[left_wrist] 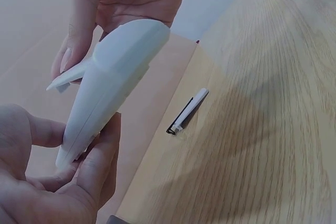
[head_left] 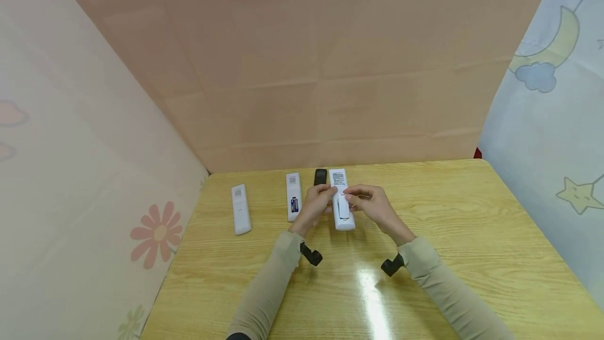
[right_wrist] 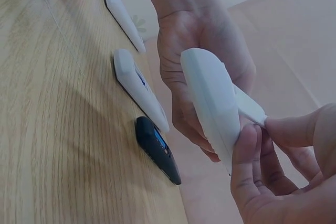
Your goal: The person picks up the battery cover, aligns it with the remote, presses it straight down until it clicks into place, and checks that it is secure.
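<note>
A white remote control [head_left: 337, 177] is held above the table, its back with printed text facing up. My left hand [head_left: 315, 204] grips it by the side, thumb on the back and fingers beneath. With thumb and fingertips, my right hand [head_left: 375, 206] pinches the edge of its white battery cover [right_wrist: 249, 105]. The cover stands out at an angle from the remote's back in both wrist views. At its lower end a thin coloured strip shows in the head view.
Left of the hands lies a white remote with batteries [head_left: 294, 204] in its uncovered compartment. Another white remote [head_left: 241, 210], back up, is farther left. A black remote [right_wrist: 157, 149] lies behind my left hand. A slim white piece [left_wrist: 191, 106] with a dark edge rests on the table.
</note>
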The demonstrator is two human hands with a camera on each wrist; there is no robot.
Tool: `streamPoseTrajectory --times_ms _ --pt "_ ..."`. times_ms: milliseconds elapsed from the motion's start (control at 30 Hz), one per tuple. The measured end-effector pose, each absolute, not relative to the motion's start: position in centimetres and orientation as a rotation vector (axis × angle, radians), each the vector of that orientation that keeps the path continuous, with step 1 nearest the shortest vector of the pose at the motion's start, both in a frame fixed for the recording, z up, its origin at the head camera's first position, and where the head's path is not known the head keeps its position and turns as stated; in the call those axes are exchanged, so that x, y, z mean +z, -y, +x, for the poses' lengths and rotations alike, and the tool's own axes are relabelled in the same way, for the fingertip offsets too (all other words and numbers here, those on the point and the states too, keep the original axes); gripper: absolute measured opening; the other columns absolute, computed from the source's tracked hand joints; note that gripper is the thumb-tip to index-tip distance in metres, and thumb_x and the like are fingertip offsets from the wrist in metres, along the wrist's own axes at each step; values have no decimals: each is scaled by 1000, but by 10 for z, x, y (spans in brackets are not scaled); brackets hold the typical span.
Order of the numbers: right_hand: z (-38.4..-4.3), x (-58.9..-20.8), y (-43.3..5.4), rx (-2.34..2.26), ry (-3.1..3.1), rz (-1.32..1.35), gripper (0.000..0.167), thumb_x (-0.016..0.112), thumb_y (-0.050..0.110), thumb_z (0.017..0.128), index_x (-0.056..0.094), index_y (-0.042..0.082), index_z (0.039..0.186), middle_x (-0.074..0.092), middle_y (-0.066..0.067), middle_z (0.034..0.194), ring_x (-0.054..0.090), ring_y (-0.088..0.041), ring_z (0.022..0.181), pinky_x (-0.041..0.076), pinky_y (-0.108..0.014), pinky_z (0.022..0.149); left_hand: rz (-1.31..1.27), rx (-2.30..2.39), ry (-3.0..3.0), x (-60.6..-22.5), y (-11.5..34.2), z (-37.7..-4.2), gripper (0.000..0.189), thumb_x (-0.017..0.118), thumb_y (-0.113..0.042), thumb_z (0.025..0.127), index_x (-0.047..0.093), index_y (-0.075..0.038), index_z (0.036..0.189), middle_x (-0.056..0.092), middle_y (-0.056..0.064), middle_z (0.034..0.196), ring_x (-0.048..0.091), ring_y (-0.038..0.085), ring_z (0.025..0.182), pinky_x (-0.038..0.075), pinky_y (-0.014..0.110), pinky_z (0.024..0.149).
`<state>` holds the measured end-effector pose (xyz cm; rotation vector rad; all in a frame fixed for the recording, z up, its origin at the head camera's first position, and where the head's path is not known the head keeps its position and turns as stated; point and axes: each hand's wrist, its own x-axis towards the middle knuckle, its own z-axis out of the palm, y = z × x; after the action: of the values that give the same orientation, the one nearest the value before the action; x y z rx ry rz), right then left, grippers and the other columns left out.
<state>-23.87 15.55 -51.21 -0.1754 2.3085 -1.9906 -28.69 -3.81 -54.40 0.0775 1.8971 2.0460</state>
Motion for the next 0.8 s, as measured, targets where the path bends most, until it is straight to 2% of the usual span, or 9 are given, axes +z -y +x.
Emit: streamPoseTrajectory --times_ms 100,333,633,800 --pt "-238 -512 -155 -1976 -2322 -182 26 68 9 106 73 -6 127 69 -23 127 70 -19 98 65 -33 82 83 2045 -1898 -544 39 -287 59 63 -34 109 50 3 153 68 16 131 75 25 105 64 42 92" --pt "-237 -512 -154 -1963 -2331 -187 26 67 8 106 73 -5 127 69 -24 128 70 -20 97 65 -45 87 85 2044 -1898 -543 40 -285 60 64 -35 109 51 4 153 68 17 131 75 25 104 63 45 95" --pt "-236 -512 -154 -1965 -2317 -182 26 67 10 107 73 -5 127 69 -25 130 72 -20 97 65 -46 88 79 2050 -1892 -544 40 -285 58 64 -34 109 52 4 151 68 17 130 75 25 102 63 45 95" --pt "-236 -515 -153 -1955 -2319 -182 27 67 11 107 73 -4 128 68 -23 130 72 -20 99 60 -60 96 82 2048 -1889 -543 41 -285 58 63 -34 109 51 4 152 68 18 131 75 26 104 62 47 97"
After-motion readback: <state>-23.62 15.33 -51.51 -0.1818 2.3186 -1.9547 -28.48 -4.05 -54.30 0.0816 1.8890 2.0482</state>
